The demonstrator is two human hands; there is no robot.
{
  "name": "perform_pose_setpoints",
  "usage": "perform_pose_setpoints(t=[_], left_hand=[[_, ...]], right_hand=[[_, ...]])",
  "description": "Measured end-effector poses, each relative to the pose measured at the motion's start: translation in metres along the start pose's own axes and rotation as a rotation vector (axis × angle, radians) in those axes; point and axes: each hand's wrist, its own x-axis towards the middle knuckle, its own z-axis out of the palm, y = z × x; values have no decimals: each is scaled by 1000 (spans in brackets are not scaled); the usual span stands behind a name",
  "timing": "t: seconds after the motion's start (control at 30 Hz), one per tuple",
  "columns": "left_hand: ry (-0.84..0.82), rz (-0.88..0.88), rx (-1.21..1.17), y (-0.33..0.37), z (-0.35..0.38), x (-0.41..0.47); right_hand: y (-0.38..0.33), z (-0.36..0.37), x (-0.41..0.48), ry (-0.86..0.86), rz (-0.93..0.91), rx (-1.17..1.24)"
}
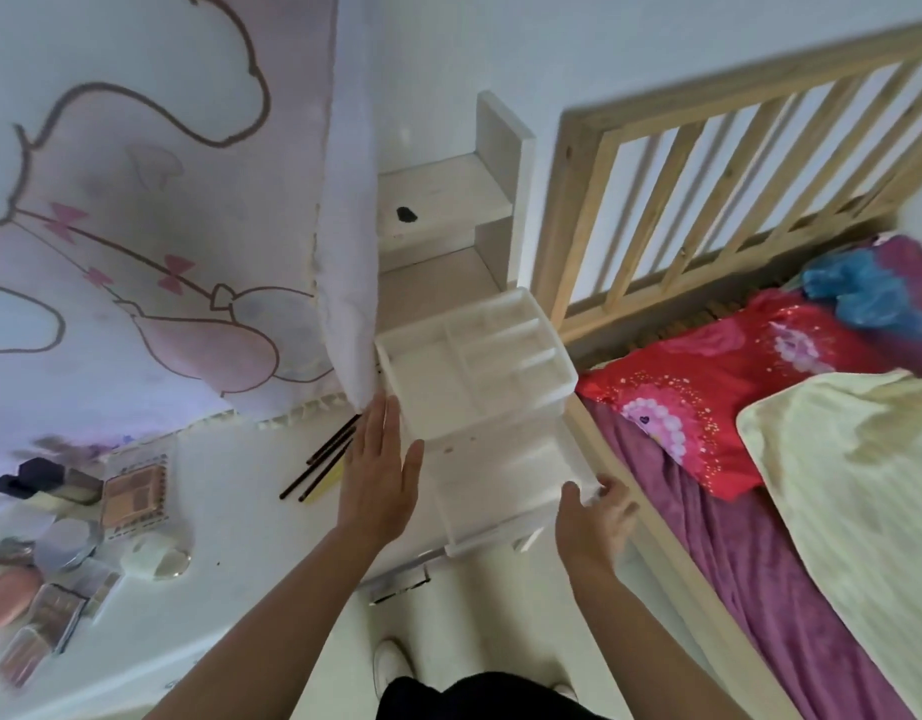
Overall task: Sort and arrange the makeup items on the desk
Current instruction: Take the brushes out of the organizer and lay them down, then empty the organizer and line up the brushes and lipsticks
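Observation:
A white plastic makeup organizer with divided top compartments stands at the desk's right end, its lower drawer pulled out toward me. My left hand lies flat with fingers extended against the organizer's left side. My right hand grips the drawer's front right corner. Dark brushes and a yellow pencil lie on the white desk just left of my left hand. Eyeshadow palettes, compacts and other makeup items are piled at the desk's left end.
A pink cartoon-print curtain hangs behind the desk. A wooden bed frame with red, purple and yellow bedding sits close on the right. White shelves stand behind the organizer. My shoe is on the floor below.

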Motion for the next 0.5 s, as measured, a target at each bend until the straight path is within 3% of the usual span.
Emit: perform_pose_setpoints(t=[0.1, 0.17, 0.23, 0.5], left_hand=[[15, -38, -50, 4, 4, -3], [23, -13, -73, 4, 4, -5], [11, 16, -74, 4, 3, -4], [-42, -10, -66, 8, -2, -2]], right_hand=[[8, -1, 12, -143, 513, 103], [7, 1, 11, -375, 728, 422], [-7, 3, 6, -504, 770, 635], [-43, 31, 16, -463, 725, 539]])
